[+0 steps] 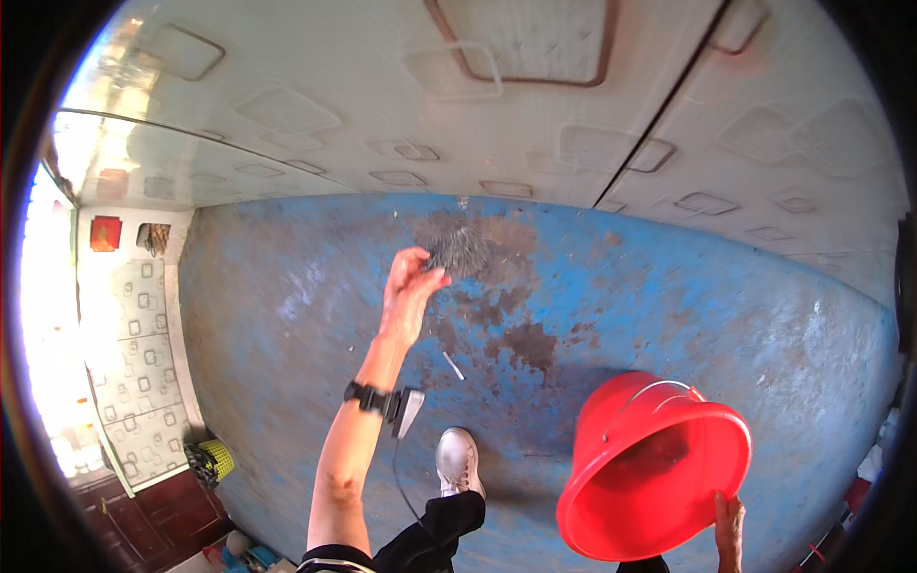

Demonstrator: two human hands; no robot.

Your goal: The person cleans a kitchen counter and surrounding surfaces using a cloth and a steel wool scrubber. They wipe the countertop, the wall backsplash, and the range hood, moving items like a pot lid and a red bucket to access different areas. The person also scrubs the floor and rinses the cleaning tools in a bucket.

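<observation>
My left hand (415,286) is stretched forward over the blue floor, its thumb and fingers curled at the edge of a grey, bristly or wiry tuft (462,251). The blur hides whether the fingers grip it. On the right, my right hand (729,523) has hold of the rim of a red plastic bucket (616,508), which is tilted so that its mouth faces me. A dark patch shows inside the bucket, and its wire handle lies against the outside. My left forearm bears a strapped device (383,405) with a cable.
A patterned tiled wall (344,107) rises beyond the worn blue floor (301,322). A small white stick (453,365) lies near my white shoe (457,458). At the left, a yellow basket (216,458) with a dark liner stands by the wall, near a bright doorway. Assorted objects line the right edge.
</observation>
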